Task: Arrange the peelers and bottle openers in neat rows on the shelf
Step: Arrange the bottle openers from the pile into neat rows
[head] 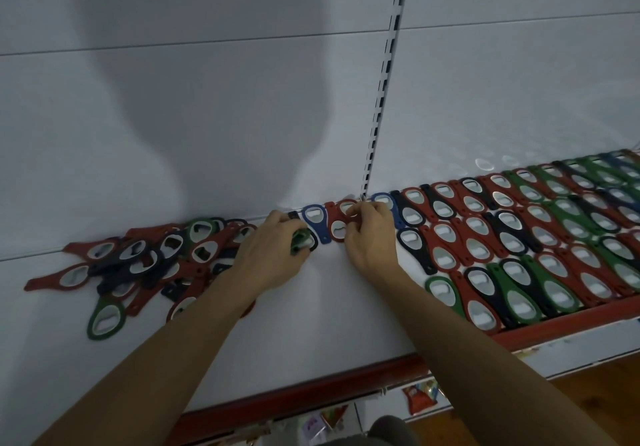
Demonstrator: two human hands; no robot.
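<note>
On the white shelf, several bottle openers lie in neat rows on the right, in red, black, green and blue. A loose pile of openers lies at the left. My left hand grips a green opener and a black one beside it near the back wall. My right hand pinches a red opener at the left end of the back row. A blue opener lies between the two hands.
The shelf has a red front rim. A slotted upright rail runs up the white back wall. Packaged goods hang below the shelf, and the wooden floor shows at the lower right.
</note>
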